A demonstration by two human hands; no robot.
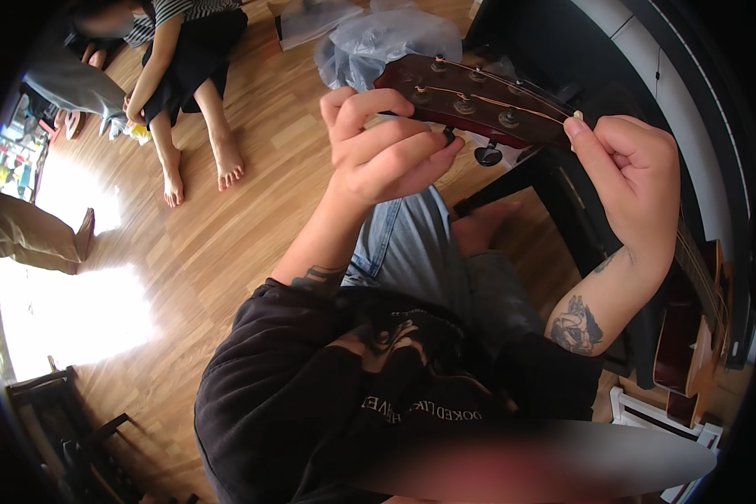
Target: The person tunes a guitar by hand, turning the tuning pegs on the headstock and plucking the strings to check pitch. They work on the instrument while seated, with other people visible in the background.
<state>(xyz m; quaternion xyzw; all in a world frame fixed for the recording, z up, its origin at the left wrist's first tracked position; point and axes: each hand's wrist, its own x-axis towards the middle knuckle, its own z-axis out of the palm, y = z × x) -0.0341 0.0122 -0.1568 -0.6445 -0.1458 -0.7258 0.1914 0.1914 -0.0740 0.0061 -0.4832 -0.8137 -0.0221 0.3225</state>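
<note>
Two bare hands up at the headstock [485, 97], and they're working from opposite sides of it! The right hand [637, 168] has the neck end, thumb laid flat against a bent forefinger, the pinch looking closed on a copper-coloured string [525, 111]. Over to the left hand [385, 149]: fingers well curled, no spread in them, tips drawn in about a black tuner knob [448, 135] on the near edge.

And here's the line that matters: the headstock's long axis slants from upper left down to the right, straight between the hands. Left is nearer the tip and the knobs; right sits out along the string, which runs down that same slant from a metal post [464, 104] to the pinch. A second knob [488, 154] juts below the edge, between the hands, touched by neither.

Below, the denim-covered leg [399, 239]; past the tip, crumpled clear plastic [395, 40]. Off right, a red-sided guitar body [674, 349]; the arm hides whether it joins this neck. Farther out across the wooden floor [202, 244], a barefoot person in a striped top [170, 10], then another's tan trouser leg [29, 228].
</note>
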